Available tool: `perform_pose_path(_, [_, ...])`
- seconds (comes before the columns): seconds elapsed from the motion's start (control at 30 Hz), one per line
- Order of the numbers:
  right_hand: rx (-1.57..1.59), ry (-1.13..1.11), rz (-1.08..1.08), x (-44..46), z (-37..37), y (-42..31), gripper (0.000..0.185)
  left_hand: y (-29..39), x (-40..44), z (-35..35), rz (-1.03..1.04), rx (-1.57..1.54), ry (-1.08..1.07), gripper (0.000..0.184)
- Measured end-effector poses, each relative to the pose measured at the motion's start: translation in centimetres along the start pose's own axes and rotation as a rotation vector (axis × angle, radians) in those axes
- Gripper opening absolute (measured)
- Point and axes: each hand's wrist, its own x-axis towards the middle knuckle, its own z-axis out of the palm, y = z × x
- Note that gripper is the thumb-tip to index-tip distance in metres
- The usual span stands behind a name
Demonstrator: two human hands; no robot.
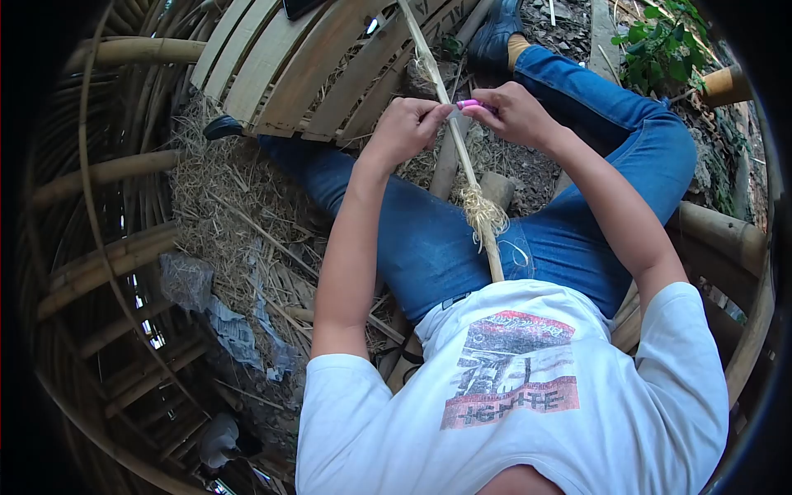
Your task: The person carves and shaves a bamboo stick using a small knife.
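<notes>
A long pale stick point(464, 153) runs from the top of the view down between my legs, its near end against my waist. Curled shavings point(485, 213) cling to it near my lap. My right hand point(521, 117) is closed around the pink handle of a small knife point(467, 105), whose grey blade lies across the stick. On the stick's other side, my left hand point(408, 130) is closed, with thumb and forefinger pinched at the blade's far end. The exact contact of these fingertips is too small to see clearly.
A slatted wooden crate point(318, 74) stands at the upper left, a dark flat object point(302, 7) on it. Straw and shavings point(223, 177) cover the ground at left, beside crumpled plastic point(186, 280). Bamboo poles point(718, 235) frame the right side, near a leafy plant point(660, 45).
</notes>
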Motion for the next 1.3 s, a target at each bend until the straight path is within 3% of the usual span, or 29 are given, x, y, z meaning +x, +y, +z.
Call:
perform_pose_path(0.27, [-0.099,-0.021,0.056,-2.5,-0.6,-2.0,0.032,0.6,-2.2,2.2,0.072,-0.018,0.080,0.038])
perform_pose_path(0.57, [-0.216,0.120,-0.096,2.2,-0.6,0.5,0.034,-1.5,1.6,-0.4,0.034,-0.030,0.132,0.041])
perform_pose_path(0.7, [-0.165,0.127,-0.112,3.4,-0.1,1.8,0.033,-1.6,2.6,-1.2,0.038,0.014,0.139,0.037])
perform_pose_path(0.8, [-0.137,0.062,-0.009,2.9,0.2,1.8,0.023,-1.2,2.4,-1.2,0.054,0.072,0.149,0.034])
perform_pose_path(1.13, [-0.071,-0.033,-0.019,0.5,-0.2,0.0,0.033,-0.9,-0.5,0.8,0.021,-0.067,0.087,0.034])
perform_pose_path(1.3, [0.012,0.020,-0.079,-1.2,0.0,-1.5,0.027,-0.2,-2.0,1.7,0.057,-0.019,0.101,0.035])
